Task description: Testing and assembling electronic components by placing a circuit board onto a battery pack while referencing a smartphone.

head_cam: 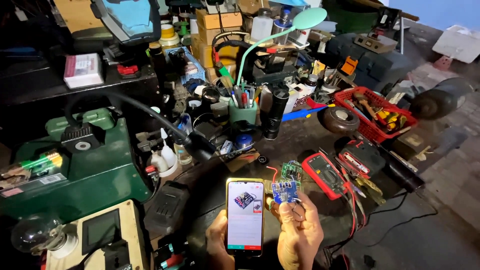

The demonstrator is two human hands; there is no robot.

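Note:
My left hand (217, 241) holds a smartphone (245, 216) upright at the bottom centre, its lit screen showing pictures of circuit boards. Right beside it, my right hand (299, 234) pinches a small blue circuit board (285, 191) with thin wires hanging from it. A green circuit board (290, 170) lies on the dark bench just behind the blue one. A red multimeter (324, 175) with red leads rests to the right of both boards.
A green machine housing (85, 170) with a black flexible hose fills the left. A teal desk lamp (309, 18) arches over a pen cup (242, 111). A red basket of tools (375, 112), a bulb (35, 235) and boxes crowd the bench.

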